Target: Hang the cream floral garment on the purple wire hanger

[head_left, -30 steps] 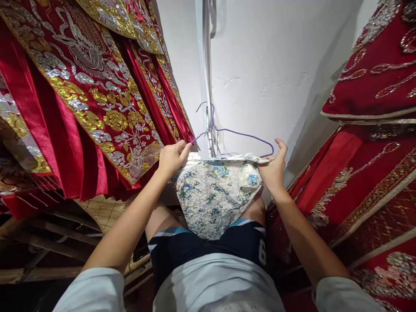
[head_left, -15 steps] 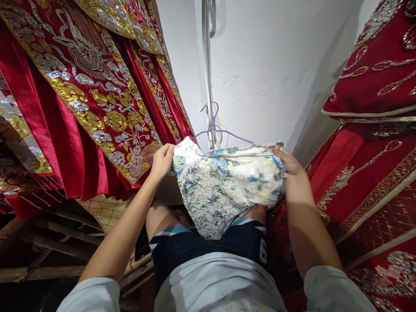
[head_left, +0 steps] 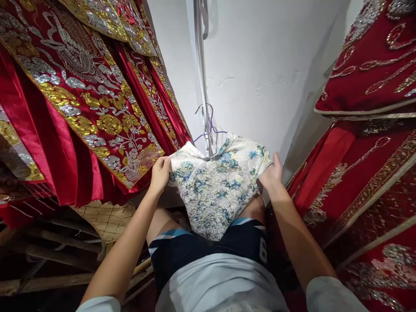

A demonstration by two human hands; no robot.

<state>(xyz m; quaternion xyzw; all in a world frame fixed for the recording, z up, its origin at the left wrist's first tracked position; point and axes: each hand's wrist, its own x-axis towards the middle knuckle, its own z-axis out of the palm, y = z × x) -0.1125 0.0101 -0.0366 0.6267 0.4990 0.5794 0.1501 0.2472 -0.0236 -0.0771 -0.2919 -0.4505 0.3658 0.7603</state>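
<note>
A white garment with a blue and green floral pattern (head_left: 214,190) hangs on a purple wire hanger (head_left: 212,123), its collar around the hanger's neck. My left hand (head_left: 160,173) pinches the garment's left sleeve edge between thumb and fingers. At the opposite sleeve is my right hand (head_left: 272,171), with its thumb raised; its fingers are partly hidden at the sleeve opening, so their hold is unclear. The hanger's hook is beside a pale vertical pole (head_left: 202,73).
Red cloths with gold and silver sequins (head_left: 110,123) hang at the left. More beaded red garments (head_left: 367,151) fill the right side. A pale wall (head_left: 253,56) stands behind. Bamboo poles (head_left: 55,277) lie at the lower left.
The garment's right shoulder now lies over the hanger, and its collar has opened out. My right hand has moved slightly left and its thumb has lifted off the cloth.
</note>
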